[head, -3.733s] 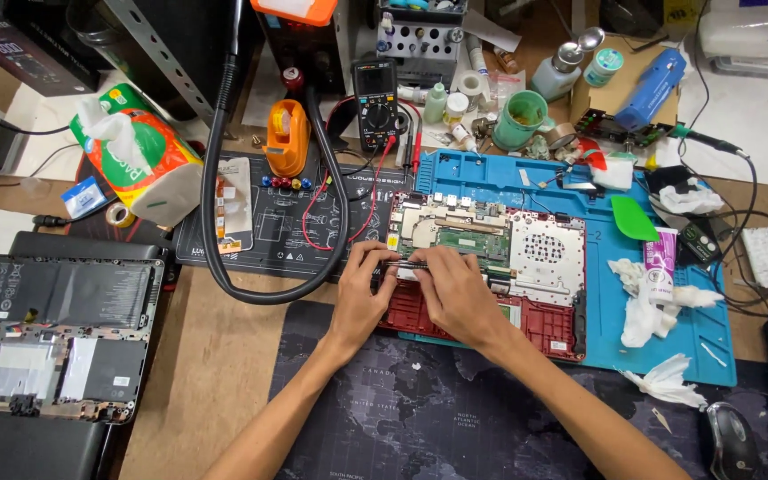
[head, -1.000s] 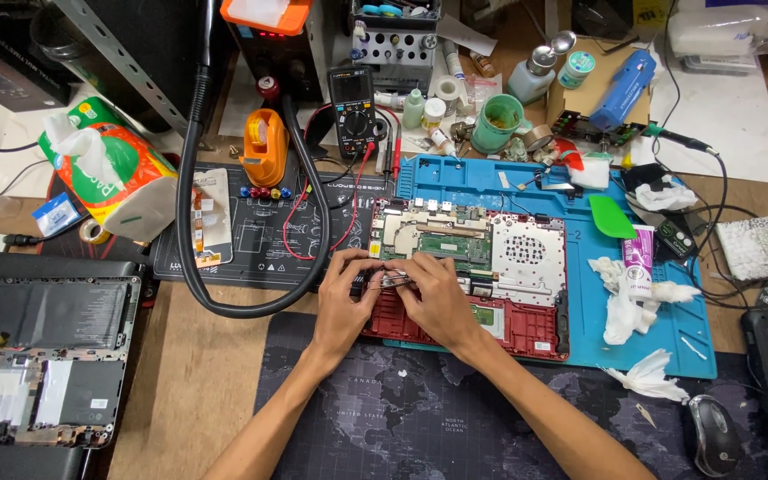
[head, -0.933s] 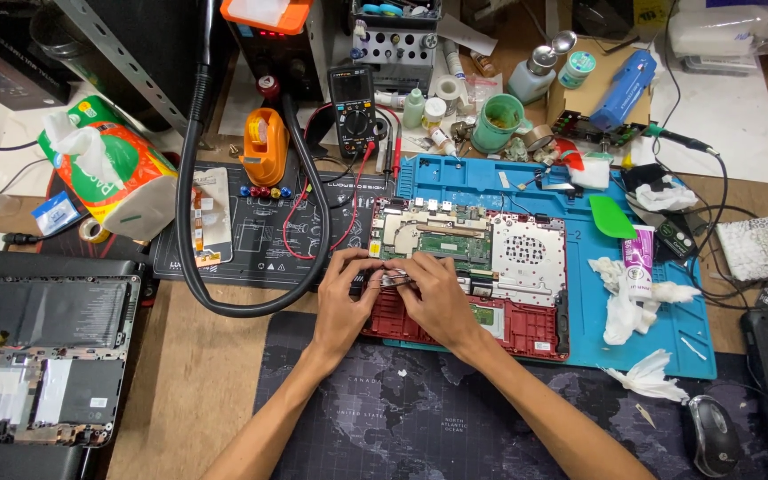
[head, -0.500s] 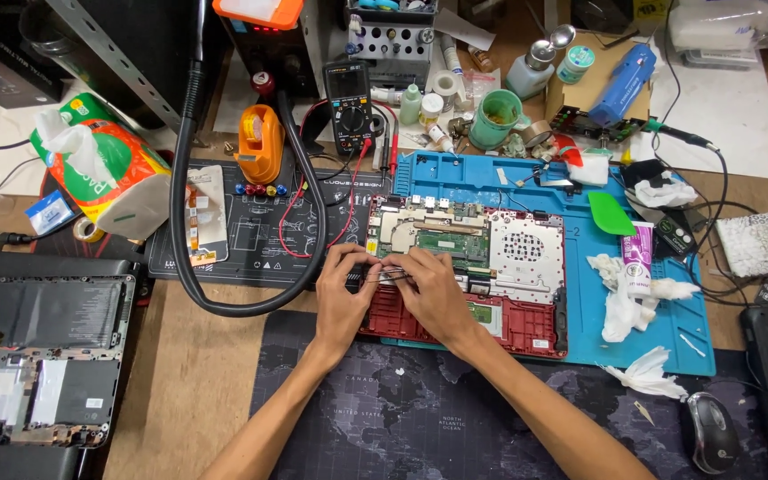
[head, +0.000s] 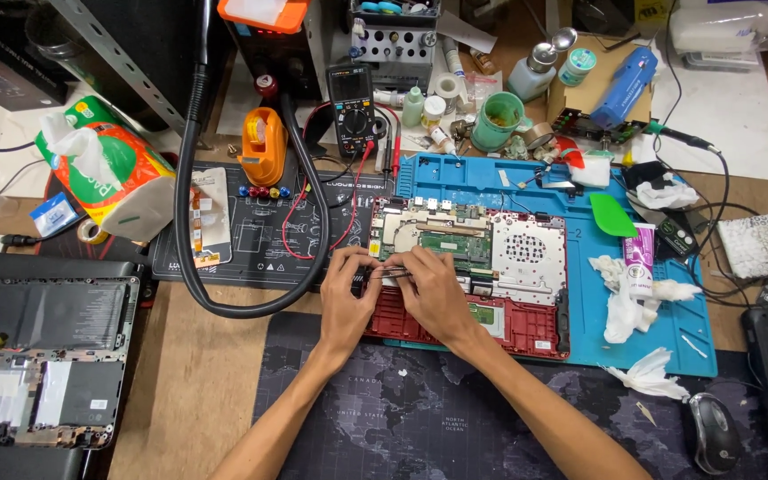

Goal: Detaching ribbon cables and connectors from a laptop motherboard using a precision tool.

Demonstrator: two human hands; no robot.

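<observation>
Crowded surface [head: 197, 356]: both hands' fingers [head: 362, 271] pinch together on a small part over the red laptop [head: 526, 324]. A slip could scrape the circuit board [head: 442, 236] just beyond them

Multimeter [head: 355, 108] at 12 o'clock; tissue pack [head: 108, 169] at 10; mouse [head: 710, 433] at 4; green cup [head: 497, 120], contents unclear.

A thick black hose [head: 190, 258] loops just left of the red laptop [head: 526, 324]. Crumpled tissues [head: 620, 307] crowd the right side. The dark map mat [head: 384, 418] near the person has open room.
</observation>
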